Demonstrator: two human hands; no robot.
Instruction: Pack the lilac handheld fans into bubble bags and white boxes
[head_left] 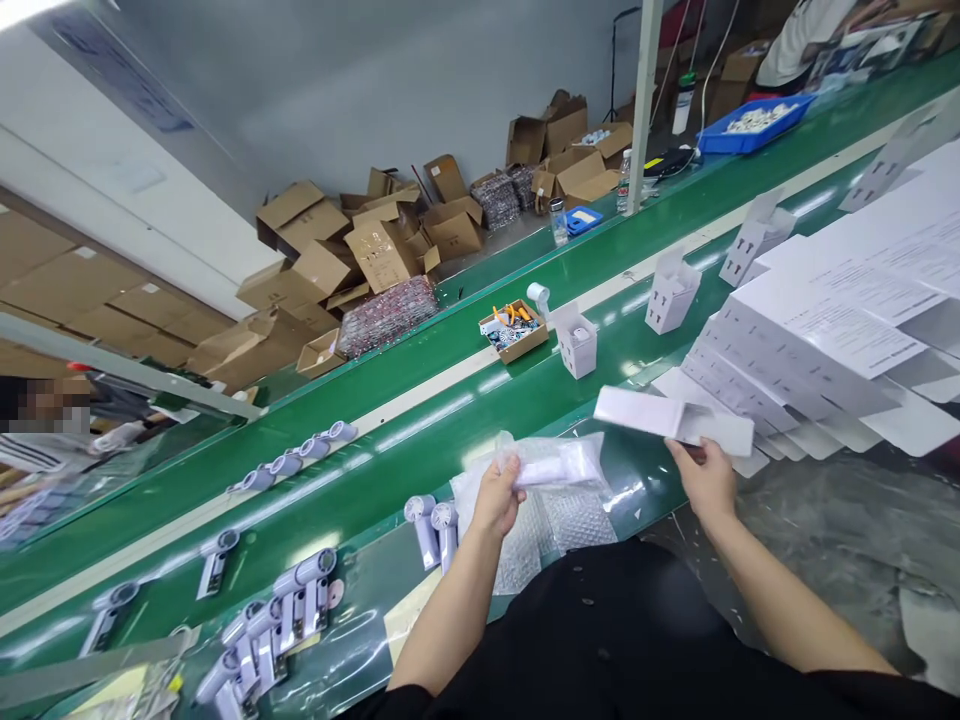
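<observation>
My left hand (497, 495) is closed on a clear plastic bag (559, 463) with a pale lilac hand-held fan inside it, held just above the green belt (420, 450). My right hand (705, 478) pinches the near end of a white carton box (671, 417), held flat and pointing left toward the bag. More bubble-wrap bags (555, 525) lie under my left hand. Two bare fans (433, 525) lie to the left of them.
A tall pile of flat white cartons (832, 340) sits at the right. Upright open white boxes (577, 345) (671, 295) stand on the belt. Several fans (296, 595) lie at lower left. A small cardboard tray of parts (514, 328), brown cartons (375, 250) and another person (45, 420) lie beyond.
</observation>
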